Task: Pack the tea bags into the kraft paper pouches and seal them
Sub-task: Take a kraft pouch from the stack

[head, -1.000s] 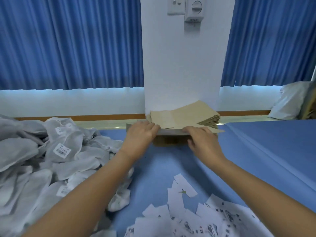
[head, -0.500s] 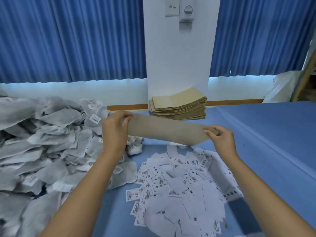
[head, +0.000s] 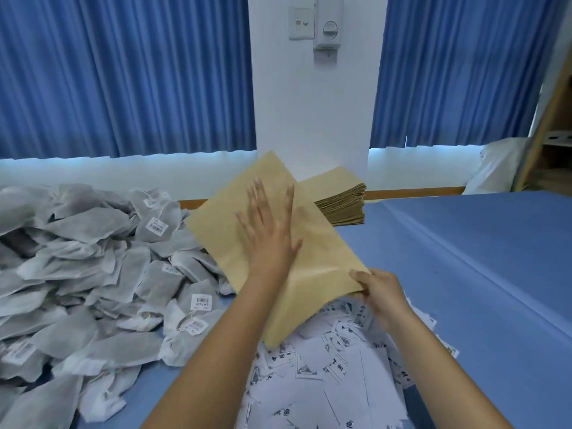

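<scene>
A flat kraft paper pouch (head: pixel 312 261) is held up at an angle over the blue table. My right hand (head: pixel 376 292) pinches its near right corner. My left hand (head: pixel 267 230) lies flat on the pouch's face with fingers spread and straight. Behind it a stack of kraft pouches (head: pixel 340 199) sits by the white pillar. A big heap of grey-white tea bags (head: pixel 93 274) with barcode tags covers the left of the table.
A pile of small white printed paper labels (head: pixel 325 376) lies under my forearms. The blue table cloth (head: pixel 464 258) stretches to the right. A white bag (head: pixel 498 162) leans at the far right edge, and blue curtains hang behind.
The pouch has swung from a level, stretched position to a tilted one. My left hand let go of its end and now lies flat on its face; my right hand moved nearer.
</scene>
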The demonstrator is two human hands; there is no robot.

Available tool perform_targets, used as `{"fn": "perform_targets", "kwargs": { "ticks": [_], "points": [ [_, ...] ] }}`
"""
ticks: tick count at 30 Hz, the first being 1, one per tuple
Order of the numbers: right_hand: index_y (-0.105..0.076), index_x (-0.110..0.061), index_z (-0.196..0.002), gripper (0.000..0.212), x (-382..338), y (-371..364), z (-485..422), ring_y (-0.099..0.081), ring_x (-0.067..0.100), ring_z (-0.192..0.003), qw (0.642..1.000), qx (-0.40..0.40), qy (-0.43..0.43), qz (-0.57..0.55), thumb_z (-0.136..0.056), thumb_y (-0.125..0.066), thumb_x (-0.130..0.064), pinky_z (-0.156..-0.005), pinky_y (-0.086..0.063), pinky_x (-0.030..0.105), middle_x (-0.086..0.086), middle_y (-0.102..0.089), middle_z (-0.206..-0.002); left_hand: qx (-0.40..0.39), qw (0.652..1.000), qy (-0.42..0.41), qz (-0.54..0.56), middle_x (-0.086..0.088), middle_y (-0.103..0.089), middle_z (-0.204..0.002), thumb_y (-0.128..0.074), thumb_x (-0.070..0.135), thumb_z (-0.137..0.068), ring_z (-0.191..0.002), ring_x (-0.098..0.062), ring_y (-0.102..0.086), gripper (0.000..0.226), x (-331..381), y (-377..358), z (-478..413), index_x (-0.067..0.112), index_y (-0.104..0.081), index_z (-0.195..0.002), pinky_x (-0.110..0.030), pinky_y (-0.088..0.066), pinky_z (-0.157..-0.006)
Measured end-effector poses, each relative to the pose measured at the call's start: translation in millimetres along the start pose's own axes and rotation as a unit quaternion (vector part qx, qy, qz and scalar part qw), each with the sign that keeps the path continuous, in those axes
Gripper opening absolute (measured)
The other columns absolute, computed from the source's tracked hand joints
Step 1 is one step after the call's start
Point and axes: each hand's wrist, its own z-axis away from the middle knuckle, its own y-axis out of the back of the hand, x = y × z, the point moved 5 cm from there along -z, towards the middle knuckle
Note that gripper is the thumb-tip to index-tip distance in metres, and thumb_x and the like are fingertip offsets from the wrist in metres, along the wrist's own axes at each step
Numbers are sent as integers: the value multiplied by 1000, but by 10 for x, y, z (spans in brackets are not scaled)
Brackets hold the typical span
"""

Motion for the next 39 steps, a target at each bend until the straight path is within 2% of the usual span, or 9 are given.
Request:
{"fn": "perform_targets", "kwargs": {
  "ticks": [3,5,8,14,23,27,34,38,39],
  "points": [
    [-65,5,-86,12,126,10,-48,-71,22,-67,999,7,-17,-38,-92,-54,2,-53,-56,25,14,-72,-83,-201,962,-102,153,-9,-44,-144,-57,42,-93,-128,-24,-45,52,160,-284,46,23,-46,-140,-39,-35,-108],
    [-63,7,-89,12,190,2,-66,-71,22,-66,998,4,-33,-59,-93,-53,2,-52,-55,23,18,-71,-84,-247,936,-151,200,-1,-63,-121,-59,39,-92,-108,-17,-59,32,249,-369,370,20,-65,-116,-35,-46,-94],
    [-64,7,-92,11,249,-70,-39,-72,19,-66,995,-30,-51,-83,-92,-55,2,-54,-55,21,14,-73,-79,-245,939,-146,194,-3,-67,-110,-57,28,-93,-100,-21,-61,25,195,-530,725,12,-69,-108,-33,-46,-85],
    [-63,8,-110,24,314,-235,100,-68,32,-100,987,-128,-68,-71,-88,-62,-2,-82,-58,28,22,-69,-107,-154,950,-29,271,-9,-72,-81,-59,11,-90,-78,-24,-64,19,-11,-574,848,3,-72,-79,-38,-48,-75],
    [-64,12,-91,20,320,-386,210,-69,30,-93,990,-141,-22,-22,-92,-58,-7,-89,-55,30,20,-70,-89,-91,905,79,409,6,-66,-63,-78,3,-73,-53,7,-54,9,-17,-510,868,9,-73,-68,-6,-39,-56],
    [-64,9,-81,22,235,-416,266,-69,28,-91,983,-180,2,-33,-95,-52,-5,-89,-54,29,14,-69,-77,-124,850,146,490,9,-67,-57,-79,9,-74,-50,5,-54,18,-67,-549,891,21,-73,-63,-7,-38,-52],
    [-65,8,-91,17,232,-461,276,-65,29,-95,984,-172,22,-38,-95,-52,-4,-95,-52,36,18,-66,-88,-165,765,206,587,2,-72,-68,-77,14,-78,-63,-3,-63,17,-102,-546,940,23,-75,-64,-10,-45,-61],
    [-62,14,-108,24,266,-460,262,-67,28,-101,984,-177,13,-34,-94,-53,-3,-93,-53,35,24,-68,-108,-197,655,247,686,-6,-72,-71,-71,2,-81,-66,-10,-67,20,-63,-555,977,12,-75,-65,-14,-51,-64],
    [-62,13,-109,23,277,-469,268,-67,28,-101,983,-179,9,-37,-94,-53,-2,-92,-54,34,24,-68,-109,-194,662,244,682,-7,-72,-72,-71,3,-81,-68,-11,-67,19,-55,-561,972,12,-75,-65,-15,-51,-65]
  ]
}}
